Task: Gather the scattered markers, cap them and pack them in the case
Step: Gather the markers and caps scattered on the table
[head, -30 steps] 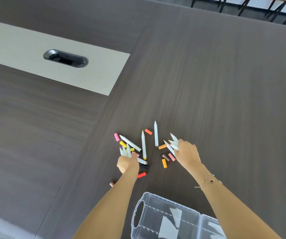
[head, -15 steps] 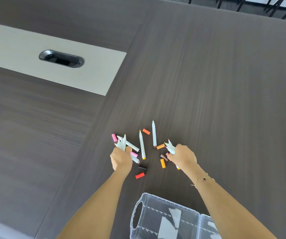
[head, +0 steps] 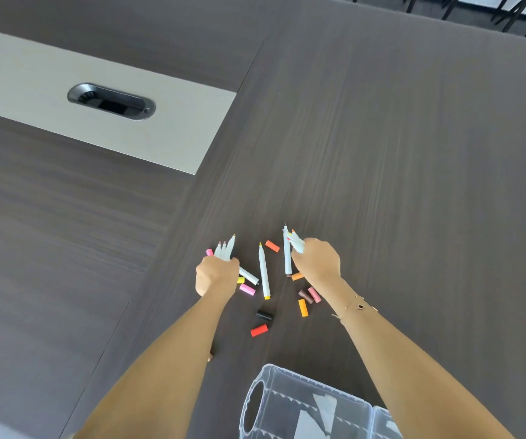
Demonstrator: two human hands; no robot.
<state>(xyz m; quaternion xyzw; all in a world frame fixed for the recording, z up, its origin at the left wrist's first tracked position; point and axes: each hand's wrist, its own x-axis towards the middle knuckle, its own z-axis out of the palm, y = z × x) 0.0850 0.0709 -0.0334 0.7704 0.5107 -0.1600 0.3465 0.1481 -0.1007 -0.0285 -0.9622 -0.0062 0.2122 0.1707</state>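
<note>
The left hand (head: 215,275) is curling its fingers round a bundle of slim white uncapped markers (head: 225,248), tips fanning away from the person. The right hand (head: 317,259) is gripping a second bundle (head: 296,243) the same way. Two white markers are lying on the dark wood-grain table (head: 414,153) between the hands: one yellow-ended (head: 264,272), one (head: 287,258) just beside the right hand. Short cylindrical caps are lying scattered nearby: black (head: 264,315), red (head: 259,330), orange (head: 303,307), pink (head: 247,289).

Compared with a second ago, both bundles have grown and fewer markers are lying loose.

The clear ribbed plastic case (head: 287,403) is sitting open near the person, between the forearms. A pale panel with an oval cable grommet (head: 111,102) is lying far left.
</note>
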